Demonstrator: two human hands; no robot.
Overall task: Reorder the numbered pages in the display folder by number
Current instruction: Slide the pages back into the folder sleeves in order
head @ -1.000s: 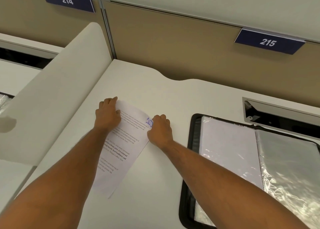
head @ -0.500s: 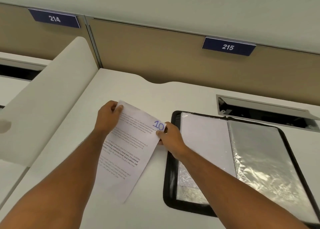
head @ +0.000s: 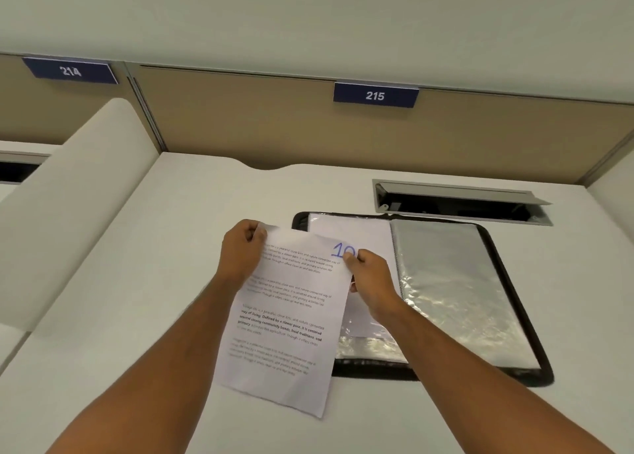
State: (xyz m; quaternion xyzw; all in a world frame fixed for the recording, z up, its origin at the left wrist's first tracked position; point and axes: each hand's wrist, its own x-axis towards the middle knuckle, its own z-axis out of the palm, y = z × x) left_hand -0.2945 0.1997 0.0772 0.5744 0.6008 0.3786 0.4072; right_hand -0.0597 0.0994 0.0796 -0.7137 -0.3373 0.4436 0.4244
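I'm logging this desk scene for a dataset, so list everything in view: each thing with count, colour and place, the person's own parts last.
Printed paper page marked 10: one, white with a blue handwritten number, held over the desk, its right edge overlapping the folder.
Black-edged display folder with clear plastic sleeves: one, lying open on the desk, right of centre.
White desk: one, under everything.
Grey cable hatch: one, lid raised, behind the folder.
Navy number signs, 214 and 215: two, on the tan partition.
White side divider: one, left.
Left hand: pinches the page's top left corner.
Right hand: pinches the top right edge.
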